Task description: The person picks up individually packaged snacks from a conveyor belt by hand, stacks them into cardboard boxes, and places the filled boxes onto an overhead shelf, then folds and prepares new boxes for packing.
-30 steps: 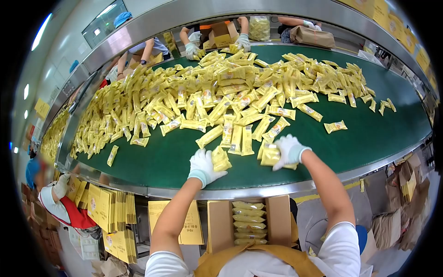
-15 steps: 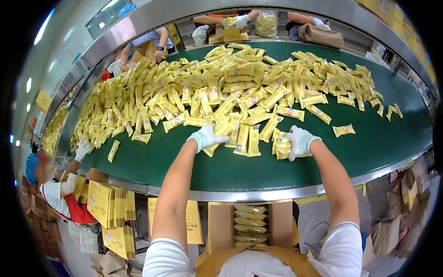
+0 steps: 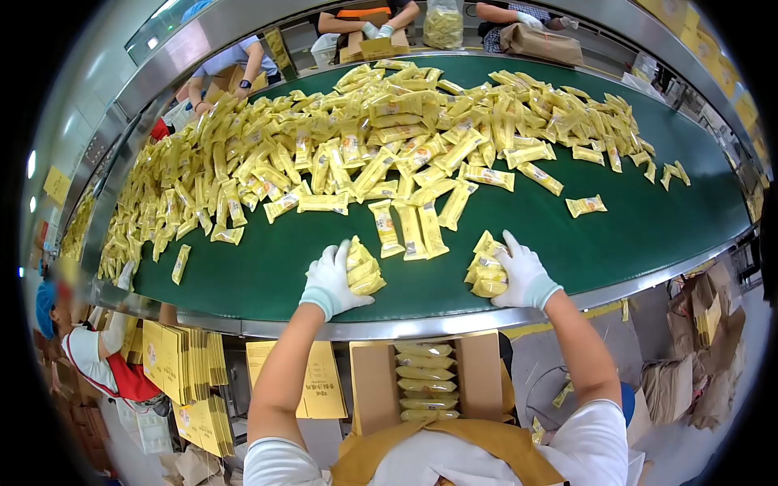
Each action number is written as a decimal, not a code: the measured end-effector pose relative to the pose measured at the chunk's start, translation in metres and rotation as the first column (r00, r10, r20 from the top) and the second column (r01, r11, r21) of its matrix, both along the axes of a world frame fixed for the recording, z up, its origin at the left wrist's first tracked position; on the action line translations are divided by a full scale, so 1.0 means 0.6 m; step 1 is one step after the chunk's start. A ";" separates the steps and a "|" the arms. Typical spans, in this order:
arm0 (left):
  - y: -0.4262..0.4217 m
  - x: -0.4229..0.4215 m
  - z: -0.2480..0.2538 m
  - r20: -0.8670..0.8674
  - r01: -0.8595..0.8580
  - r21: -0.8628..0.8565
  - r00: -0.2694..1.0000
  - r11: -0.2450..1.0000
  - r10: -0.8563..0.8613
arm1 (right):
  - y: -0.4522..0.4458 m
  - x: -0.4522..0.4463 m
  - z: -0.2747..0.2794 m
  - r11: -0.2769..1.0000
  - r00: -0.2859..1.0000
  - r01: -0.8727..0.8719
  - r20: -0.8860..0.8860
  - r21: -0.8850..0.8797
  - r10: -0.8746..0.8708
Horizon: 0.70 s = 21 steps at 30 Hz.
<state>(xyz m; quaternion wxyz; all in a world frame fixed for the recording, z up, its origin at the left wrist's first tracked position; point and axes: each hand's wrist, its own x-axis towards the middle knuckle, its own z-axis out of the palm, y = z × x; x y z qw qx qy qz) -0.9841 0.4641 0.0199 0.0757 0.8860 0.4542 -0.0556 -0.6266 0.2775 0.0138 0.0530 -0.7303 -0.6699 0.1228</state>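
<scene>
My left hand (image 3: 335, 283), in a white glove, is closed round a bunch of yellow packets (image 3: 364, 269) near the belt's front edge. Opposite it, my right hand (image 3: 523, 274), gloved too, grips another bunch of yellow packets (image 3: 487, 267). Between and beyond the hands, a few single packets (image 3: 411, 230) lie on the green belt (image 3: 648, 235), in front of a large heap of packets (image 3: 389, 134). Below the belt, close to my body, an open carton (image 3: 381, 387) holds a row of packets (image 3: 426, 374).
The metal rim (image 3: 389, 328) runs along the belt's front. Flattened yellow cartons (image 3: 182, 364) stand at lower left, beside a person in a red apron (image 3: 121, 364). Other people work across the belt, near a brown bag (image 3: 541, 44). Brown paper bags (image 3: 668, 389) lie at lower right.
My left hand has come back toward the front rim with its packets. My right hand keeps its bunch, slightly nearer the rim. Across the belt, a person's gloved hands are now over a carton.
</scene>
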 end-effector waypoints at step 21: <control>-0.117 -0.083 0.052 0.931 0.247 -0.335 0.235 0.909 0.279 | -0.133 -0.252 0.226 0.858 0.864 -0.503 0.064 0.106 0.499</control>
